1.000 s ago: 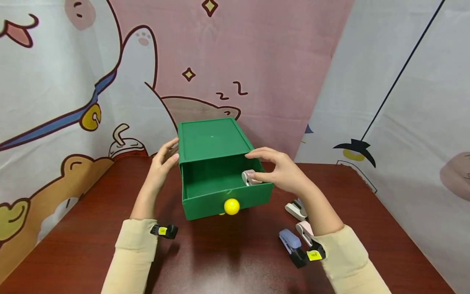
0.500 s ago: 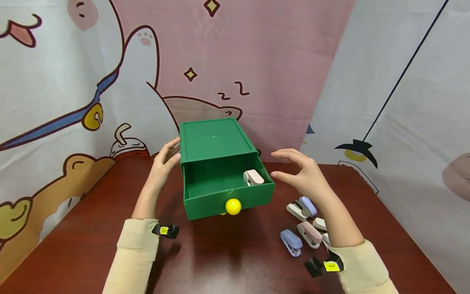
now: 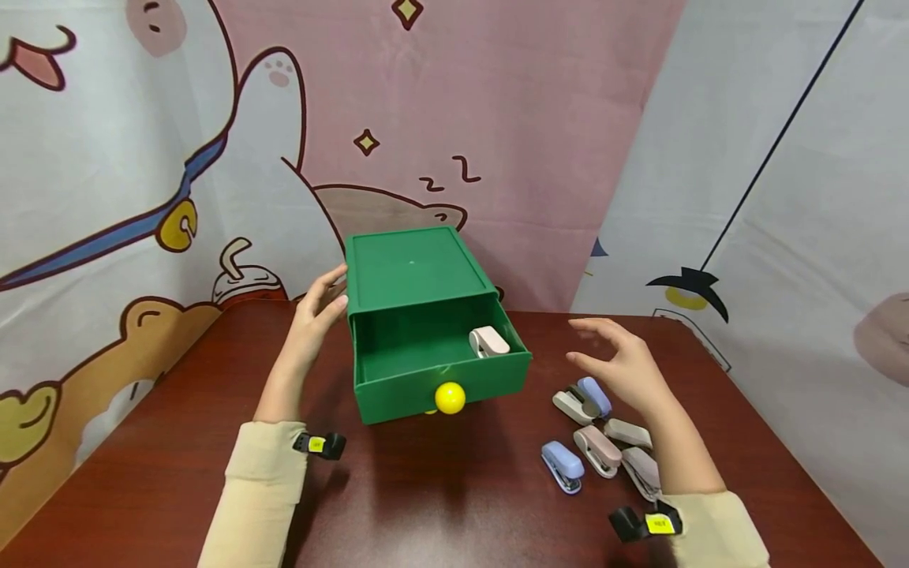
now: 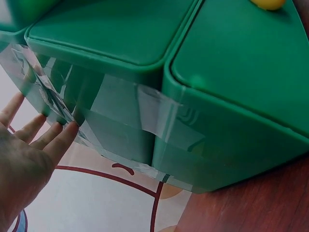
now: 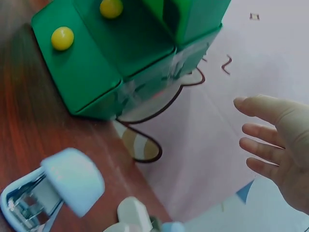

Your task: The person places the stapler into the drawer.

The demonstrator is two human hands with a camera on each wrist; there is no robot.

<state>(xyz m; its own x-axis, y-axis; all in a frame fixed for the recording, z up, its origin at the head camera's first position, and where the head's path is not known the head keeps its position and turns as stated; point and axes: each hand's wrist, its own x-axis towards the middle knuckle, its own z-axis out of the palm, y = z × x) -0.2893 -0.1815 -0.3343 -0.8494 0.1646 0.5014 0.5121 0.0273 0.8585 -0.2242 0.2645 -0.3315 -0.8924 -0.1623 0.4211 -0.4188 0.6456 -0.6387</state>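
A stack of green drawer boxes (image 3: 419,268) has its top drawer (image 3: 398,402) pulled out by a yellow knob (image 3: 450,398). Inside, at the right end, lies a pale pink stapler (image 3: 491,341). My left hand (image 3: 312,319) rests its extended fingertips against the stack's left side, over clear tape (image 4: 123,104). Off to the right of the boxes, my right hand (image 3: 621,367) hovers in the air with fingers spread and nothing in them. Below it on the table are a blue stapler (image 3: 563,465), a pink stapler (image 3: 598,450) and several other staplers.
Among that group are a white stapler (image 3: 628,433), a greyish stapler (image 3: 642,472) partly behind the right wrist, and a purple stapler (image 3: 595,396). The dark red-brown table (image 3: 426,521) runs back to a cartoon-printed curtain (image 3: 540,158).
My right hand has let go of the pale pink stapler in the drawer and moved right and down, away from the boxes. My left hand stays at the stack's side.
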